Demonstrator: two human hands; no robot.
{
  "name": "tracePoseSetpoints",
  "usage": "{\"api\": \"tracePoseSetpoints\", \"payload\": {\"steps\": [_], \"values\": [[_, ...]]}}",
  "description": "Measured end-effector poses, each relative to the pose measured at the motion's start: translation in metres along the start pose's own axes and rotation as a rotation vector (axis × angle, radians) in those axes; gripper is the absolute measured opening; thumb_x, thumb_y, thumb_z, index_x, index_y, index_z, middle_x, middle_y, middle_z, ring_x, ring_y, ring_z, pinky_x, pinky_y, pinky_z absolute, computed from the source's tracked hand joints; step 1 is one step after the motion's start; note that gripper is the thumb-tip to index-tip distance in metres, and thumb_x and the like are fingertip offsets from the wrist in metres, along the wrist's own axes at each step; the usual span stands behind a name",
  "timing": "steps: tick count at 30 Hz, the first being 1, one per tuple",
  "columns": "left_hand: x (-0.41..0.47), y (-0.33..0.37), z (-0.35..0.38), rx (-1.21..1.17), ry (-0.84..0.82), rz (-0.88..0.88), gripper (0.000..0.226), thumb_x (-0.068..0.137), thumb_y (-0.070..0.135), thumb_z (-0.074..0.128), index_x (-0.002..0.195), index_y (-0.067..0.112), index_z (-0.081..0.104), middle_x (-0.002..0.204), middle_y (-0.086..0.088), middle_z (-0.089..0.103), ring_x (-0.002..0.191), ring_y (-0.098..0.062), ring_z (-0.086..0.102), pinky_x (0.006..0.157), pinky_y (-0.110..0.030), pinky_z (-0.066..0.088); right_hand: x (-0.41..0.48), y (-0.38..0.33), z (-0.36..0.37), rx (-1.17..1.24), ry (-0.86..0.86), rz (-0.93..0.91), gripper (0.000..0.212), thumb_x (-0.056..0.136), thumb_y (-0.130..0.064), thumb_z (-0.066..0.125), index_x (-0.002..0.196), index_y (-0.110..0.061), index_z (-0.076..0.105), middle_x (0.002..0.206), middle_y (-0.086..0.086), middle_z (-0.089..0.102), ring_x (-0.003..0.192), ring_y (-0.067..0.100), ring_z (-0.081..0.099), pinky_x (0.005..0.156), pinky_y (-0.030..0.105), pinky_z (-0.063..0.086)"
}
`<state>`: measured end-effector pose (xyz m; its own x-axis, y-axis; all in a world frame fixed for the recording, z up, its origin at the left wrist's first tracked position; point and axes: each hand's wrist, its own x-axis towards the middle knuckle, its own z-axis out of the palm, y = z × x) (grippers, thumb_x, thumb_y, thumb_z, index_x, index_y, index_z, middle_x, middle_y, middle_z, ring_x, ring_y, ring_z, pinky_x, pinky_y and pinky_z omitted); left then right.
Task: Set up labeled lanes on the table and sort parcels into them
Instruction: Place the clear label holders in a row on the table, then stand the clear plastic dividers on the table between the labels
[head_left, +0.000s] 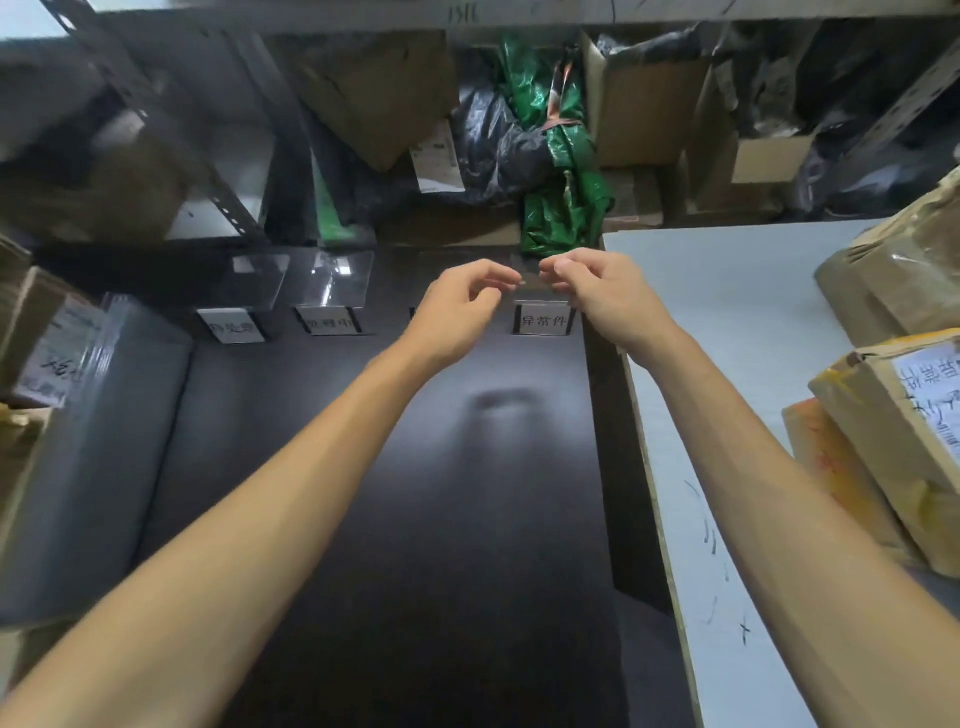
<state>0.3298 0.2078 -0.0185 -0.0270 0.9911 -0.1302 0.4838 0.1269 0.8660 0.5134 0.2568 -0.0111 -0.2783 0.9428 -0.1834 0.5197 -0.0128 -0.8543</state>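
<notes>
Several clear acrylic sign stands with white labels line the far edge of the dark table (415, 519). Both hands reach to the rightmost stand (543, 319), whose label carries three printed characters. My left hand (457, 312) and my right hand (602, 296) pinch the top edge of its clear upright panel from either side. Two more stands (234, 325) (328, 319) sit to the left. Another label is mostly hidden behind my left hand. Taped brown parcels (904, 415) are stacked on the white table at the right.
A white table (727, 322) adjoins on the right. A grey bagged parcel (98, 441) and a labelled box (47, 343) lie at the left. Behind the table, metal shelving holds cardboard boxes, black bags and a green bag (556, 156).
</notes>
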Motion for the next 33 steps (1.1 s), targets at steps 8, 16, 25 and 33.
{"api": "tracePoseSetpoints", "payload": {"steps": [8, 16, 25, 33], "values": [[-0.088, -0.011, -0.078, -0.044, 0.128, -0.034, 0.033, 0.101, 0.003, 0.043, 0.109, 0.024, 0.068, 0.107, -0.002, 0.074, 0.098, -0.019, 0.070, 0.094, -0.039, 0.057, -0.043, -0.071, 0.050, -0.009, -0.090, -0.200, 0.027, 0.106, -0.026, 0.050, 0.116, -0.018, 0.074, 0.110, -0.002, 0.074, 0.107, 0.014, 0.068, 0.101, 0.040, 0.054], [-0.236, -0.016, -0.159, -0.160, 0.303, 0.021, 0.037, 0.101, -0.005, 0.042, 0.106, 0.020, 0.069, 0.102, -0.004, 0.074, 0.085, -0.006, 0.070, 0.079, -0.017, 0.051, -0.129, -0.152, 0.137, 0.073, -0.199, -0.372, 0.021, 0.102, -0.029, 0.055, 0.103, -0.024, 0.076, 0.104, -0.005, 0.076, 0.102, 0.016, 0.071, 0.099, 0.042, 0.054], [-0.437, -0.011, -0.234, -0.232, 0.566, 0.007, 0.034, 0.104, -0.001, 0.042, 0.102, 0.021, 0.069, 0.098, -0.003, 0.073, 0.087, -0.016, 0.066, 0.080, -0.023, 0.052, -0.254, -0.252, 0.237, 0.235, -0.460, -0.567, 0.019, 0.104, -0.021, 0.057, 0.101, -0.020, 0.076, 0.102, 0.003, 0.078, 0.095, 0.015, 0.071, 0.091, 0.034, 0.055], [-0.521, -0.005, -0.283, -0.230, 0.751, 0.012, 0.028, 0.105, 0.000, 0.042, 0.111, 0.009, 0.068, 0.106, -0.011, 0.073, 0.092, -0.016, 0.067, 0.081, -0.020, 0.054, -0.300, -0.322, 0.293, 0.197, -0.584, -0.747, 0.021, 0.101, -0.032, 0.056, 0.103, -0.024, 0.076, 0.102, -0.001, 0.078, 0.098, 0.019, 0.073, 0.088, 0.038, 0.055]]}}
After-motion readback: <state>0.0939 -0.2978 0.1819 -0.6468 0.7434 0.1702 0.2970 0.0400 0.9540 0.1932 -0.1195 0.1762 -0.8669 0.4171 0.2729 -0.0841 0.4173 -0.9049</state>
